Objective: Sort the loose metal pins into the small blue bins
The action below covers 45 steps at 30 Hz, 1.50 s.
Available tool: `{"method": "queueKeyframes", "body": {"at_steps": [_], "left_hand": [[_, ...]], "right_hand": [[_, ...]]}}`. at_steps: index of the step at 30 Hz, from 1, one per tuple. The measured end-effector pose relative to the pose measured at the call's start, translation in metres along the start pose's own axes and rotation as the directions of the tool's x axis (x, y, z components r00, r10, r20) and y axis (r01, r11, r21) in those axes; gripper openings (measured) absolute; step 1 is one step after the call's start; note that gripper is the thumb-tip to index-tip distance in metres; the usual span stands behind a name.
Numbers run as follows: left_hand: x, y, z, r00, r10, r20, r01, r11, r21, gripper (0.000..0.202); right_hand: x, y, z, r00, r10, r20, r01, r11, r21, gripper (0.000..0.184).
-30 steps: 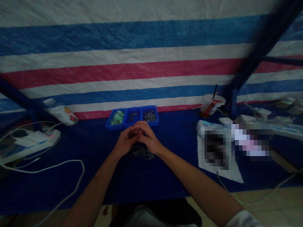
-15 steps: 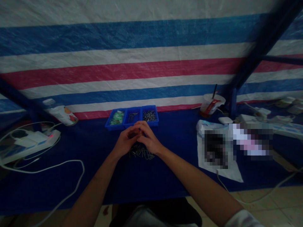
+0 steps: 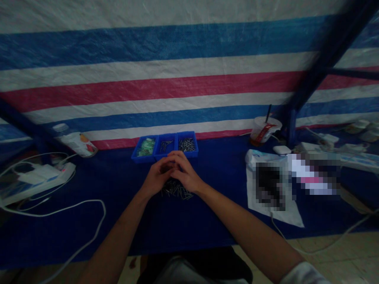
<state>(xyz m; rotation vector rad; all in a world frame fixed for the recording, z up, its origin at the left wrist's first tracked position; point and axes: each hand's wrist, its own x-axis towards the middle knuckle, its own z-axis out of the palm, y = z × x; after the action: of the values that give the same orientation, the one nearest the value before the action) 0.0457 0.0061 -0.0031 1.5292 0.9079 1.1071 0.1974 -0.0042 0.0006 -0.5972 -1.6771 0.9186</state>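
My left hand (image 3: 156, 175) and my right hand (image 3: 185, 173) meet at the fingertips, curled into an arch above the blue tabletop. Whatever the fingertips hold is hidden or too small to name. Just under the palms lies a loose pile of thin metal pins or screws (image 3: 179, 191), partly covered by the hands. Behind the fingers stands a row of blue bins. Small green and clear pieces (image 3: 146, 146) fill the left bin, a few long thin metal pieces (image 3: 166, 146) lie in the middle one, and many short metal pieces (image 3: 187, 144) are in the right one.
A bottle (image 3: 77, 141) and a white power strip (image 3: 44, 179) with cables are on the left. To the right are a plastic cup with a straw (image 3: 263, 130), a white bag (image 3: 254, 201) and blurred-out items. Striped sheeting (image 3: 189, 86) hangs behind the table.
Almost nothing differs. Both hands stay joined over the pile, with only a very slight shift of the fingers.
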Motion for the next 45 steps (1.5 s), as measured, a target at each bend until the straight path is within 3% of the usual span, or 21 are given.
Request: {"method": "queueKeyframes", "body": {"at_steps": [12, 16, 19, 22, 24, 26, 28, 30, 32, 35, 39, 45], "left_hand": [[-0.001, 0.003, 0.002, 1.000, 0.017, -0.008, -0.016, 0.999, 0.044, 0.036], [0.000, 0.005, 0.000, 0.999, 0.007, -0.036, -0.003, 0.993, 0.117, 0.028], [0.003, 0.007, -0.011, 0.981, 0.044, -0.187, 0.004, 0.970, 0.245, 0.023], [0.006, 0.008, -0.027, 0.879, 0.089, -0.468, 0.074, 0.945, 0.320, 0.023], [0.007, 0.007, -0.038, 0.836, 0.061, -0.546, 0.166, 0.920, 0.356, 0.024], [0.006, 0.004, -0.045, 0.859, 0.036, -0.512, 0.240, 0.853, 0.463, 0.023], [0.004, 0.002, -0.048, 0.910, 0.010, -0.415, 0.269, 0.749, 0.605, 0.023], [0.002, 0.000, -0.048, 0.956, -0.036, -0.291, 0.241, 0.658, 0.713, 0.022], [0.001, 0.000, -0.048, 0.981, -0.096, -0.170, 0.192, 0.623, 0.758, 0.023], [-0.002, 0.002, -0.047, 0.985, -0.169, -0.037, 0.140, 0.655, 0.742, 0.025], [-0.006, 0.008, -0.046, 0.979, -0.183, 0.092, 0.074, 0.734, 0.675, 0.028], [-0.007, 0.010, -0.045, 0.980, -0.151, 0.127, 0.022, 0.725, 0.689, 0.025]], "right_hand": [[0.000, -0.009, -0.002, 0.999, 0.046, 0.027, -0.044, 0.995, -0.085, 0.038], [0.003, -0.009, -0.002, 0.997, 0.079, 0.027, -0.075, 0.990, -0.121, 0.038], [0.005, -0.007, 0.001, 0.987, 0.162, 0.000, -0.158, 0.964, -0.213, 0.037], [0.001, -0.003, 0.007, 0.964, 0.264, 0.031, -0.222, 0.863, -0.453, 0.036], [-0.004, -0.001, 0.011, 0.950, 0.290, 0.112, -0.153, 0.750, -0.643, 0.034], [-0.008, 0.000, 0.015, 0.934, 0.304, 0.189, -0.055, 0.643, -0.764, 0.030], [-0.011, 0.000, 0.018, 0.924, 0.314, 0.219, -0.001, 0.575, -0.818, 0.028], [-0.011, 0.000, 0.021, 0.923, 0.319, 0.214, 0.011, 0.534, -0.845, 0.027], [-0.010, 0.000, 0.023, 0.927, 0.321, 0.196, 0.006, 0.508, -0.861, 0.026], [-0.009, 0.001, 0.025, 0.931, 0.320, 0.177, -0.001, 0.487, -0.873, 0.023], [-0.009, 0.004, 0.027, 0.934, 0.319, 0.159, -0.017, 0.486, -0.874, 0.022], [-0.009, 0.004, 0.029, 0.928, 0.337, 0.161, -0.035, 0.509, -0.860, 0.025]]}}
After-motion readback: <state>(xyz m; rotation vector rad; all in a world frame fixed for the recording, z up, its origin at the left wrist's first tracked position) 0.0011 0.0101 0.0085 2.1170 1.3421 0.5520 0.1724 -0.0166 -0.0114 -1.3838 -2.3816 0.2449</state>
